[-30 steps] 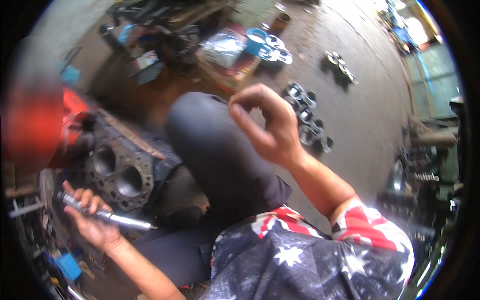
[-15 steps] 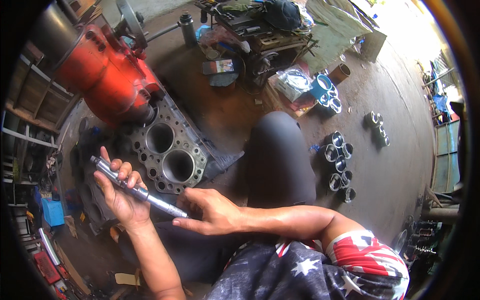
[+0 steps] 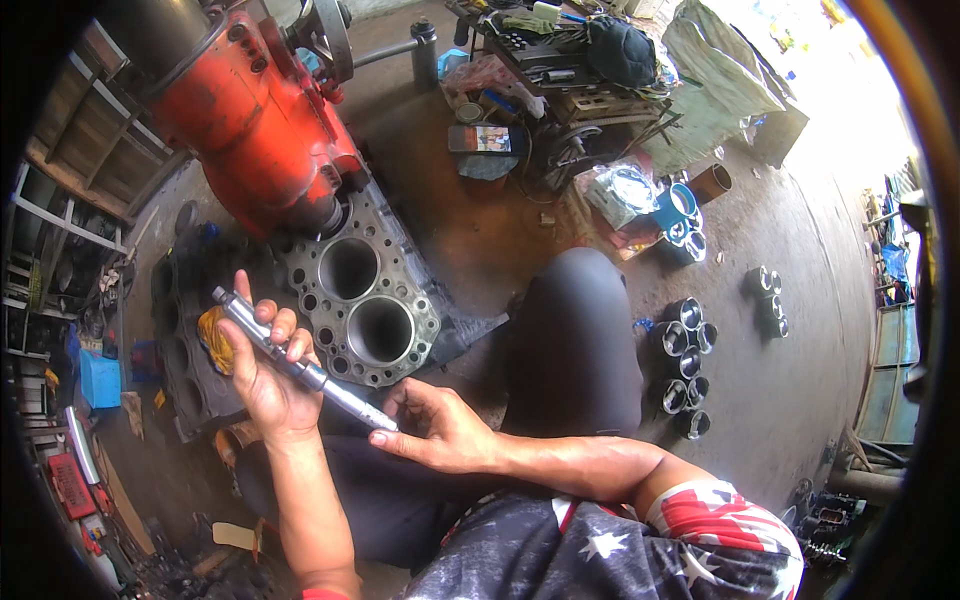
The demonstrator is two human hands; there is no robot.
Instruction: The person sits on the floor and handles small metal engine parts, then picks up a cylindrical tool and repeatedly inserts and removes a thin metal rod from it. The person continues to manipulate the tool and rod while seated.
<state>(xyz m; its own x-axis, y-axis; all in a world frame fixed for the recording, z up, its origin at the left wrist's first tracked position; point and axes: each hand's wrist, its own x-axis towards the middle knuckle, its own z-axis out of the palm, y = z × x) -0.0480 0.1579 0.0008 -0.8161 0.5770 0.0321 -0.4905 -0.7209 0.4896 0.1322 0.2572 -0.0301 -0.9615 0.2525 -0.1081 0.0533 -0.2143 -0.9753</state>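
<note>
From my feed, going left to right: the red machine (image 3: 265, 130) is cut off along the top, and its lower tip hides part of the engine block (image 3: 390, 290) beneath. A yellow cloth (image 3: 216, 340) is mostly covered by the left hand (image 3: 277, 385), and the dark block (image 3: 185, 365) behind that is hard to make out.

The left forearm rises steeply from the lower edge, palm turned up. I see its fingers curled and its thumb pressed across a metal rod (image 3: 285, 357), which slants down to the right, in front of the engine block's lower edge; the hand is grasping it.

The right forearm comes in nearly level from the right, ending in the right hand (image 3: 450, 432). Its thumb touches the rod's lower end, with the fingers bent just above. Some fingertips are hidden, so I cannot tell whether they grip the rod or only steady it.
</note>
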